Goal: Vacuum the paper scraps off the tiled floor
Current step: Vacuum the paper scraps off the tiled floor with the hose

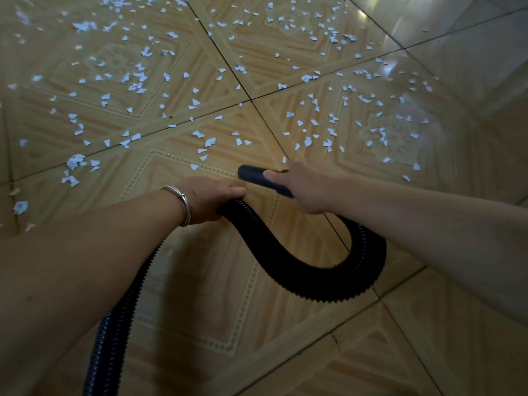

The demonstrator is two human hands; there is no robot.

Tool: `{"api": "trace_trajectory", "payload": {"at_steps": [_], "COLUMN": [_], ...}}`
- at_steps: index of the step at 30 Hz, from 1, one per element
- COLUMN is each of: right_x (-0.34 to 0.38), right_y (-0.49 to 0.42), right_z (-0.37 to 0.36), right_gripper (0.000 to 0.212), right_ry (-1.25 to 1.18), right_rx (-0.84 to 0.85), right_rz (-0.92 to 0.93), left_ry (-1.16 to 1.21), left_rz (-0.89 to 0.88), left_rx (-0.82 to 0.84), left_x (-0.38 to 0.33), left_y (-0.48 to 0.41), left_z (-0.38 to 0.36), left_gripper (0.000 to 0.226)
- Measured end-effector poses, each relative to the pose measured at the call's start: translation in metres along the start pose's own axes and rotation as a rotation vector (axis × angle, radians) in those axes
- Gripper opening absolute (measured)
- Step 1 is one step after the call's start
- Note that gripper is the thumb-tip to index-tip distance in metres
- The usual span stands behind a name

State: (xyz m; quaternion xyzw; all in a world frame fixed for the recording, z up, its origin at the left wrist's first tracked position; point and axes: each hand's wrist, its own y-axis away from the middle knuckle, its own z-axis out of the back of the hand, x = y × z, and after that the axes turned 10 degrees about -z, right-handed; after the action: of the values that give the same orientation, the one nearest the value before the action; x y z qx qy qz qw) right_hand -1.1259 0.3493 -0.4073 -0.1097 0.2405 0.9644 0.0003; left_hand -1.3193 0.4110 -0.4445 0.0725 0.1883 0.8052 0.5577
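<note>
**A:** From your head camera, your left hand (210, 199) is wrapped round the black ribbed hose (300, 271). Your fingers are curled close together over the top of it. A silver bangle (184, 202) sits on that wrist.

**B:** Your right hand (307, 187) is clamped on the smooth dark nozzle (255, 176) at the hose's end. Your thumb lies along its upper side, and your other fingers go round underneath, out of sight.

**A:** Between your two hands the hose sags towards you in a deep loop, then bends up under your right wrist. Past your left hand it runs back beneath your left forearm to the bottom left edge.

**B:** The nozzle points away from you and to the left, with its open end low over the tiled floor (228, 332). Whether it touches the tile cannot be told from here.

**A:** The paper scraps (137, 81), small and white, lie scattered over the patterned tan tiles ahead of you, from far left across to the right. The thickest scatter is further out. A few lie just beyond the nozzle's mouth, and one lies near your right hand.

**B:** At top right the floor changes to plain grey tiles (471, 41), glossy with reflected light, where you have only a stray scrap or two.
</note>
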Motion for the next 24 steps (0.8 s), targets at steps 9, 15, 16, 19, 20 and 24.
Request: {"api": "trace_trajectory", "payload": {"at_steps": [9, 15, 16, 19, 20, 24], "right_x": [-0.045, -0.068, -0.079, -0.101, -0.105, -0.132], "right_y": [0.023, 0.012, 0.009, 0.012, 0.014, -0.002], "right_z": [-0.003, -0.014, -0.015, -0.019, -0.02, -0.025], "right_gripper": [0.069, 0.058, 0.055, 0.044, 0.042, 0.055], "right_ry": [-0.023, -0.136, -0.166, -0.148, -0.116, -0.103], "right_rx": [0.184, 0.138, 0.133, 0.115, 0.097, 0.049], "right_rz": [-0.28, -0.308, -0.342, -0.372, -0.34, -0.239], "left_ry": [0.031, -0.011, -0.008, -0.028, -0.046, -0.129], "left_rz": [-0.044, -0.046, -0.028, -0.001, -0.004, 0.051], "left_rx": [-0.045, -0.022, -0.017, 0.011, 0.021, 0.105], "left_x": [-0.004, -0.007, -0.006, -0.008, -0.011, -0.024], "left_y": [-0.018, -0.037, -0.039, -0.05, -0.058, -0.094], "left_z": [0.012, 0.023, 0.023, 0.029, 0.033, 0.054], "left_gripper": [0.04, 0.039, 0.039, 0.034, 0.033, 0.036]}}
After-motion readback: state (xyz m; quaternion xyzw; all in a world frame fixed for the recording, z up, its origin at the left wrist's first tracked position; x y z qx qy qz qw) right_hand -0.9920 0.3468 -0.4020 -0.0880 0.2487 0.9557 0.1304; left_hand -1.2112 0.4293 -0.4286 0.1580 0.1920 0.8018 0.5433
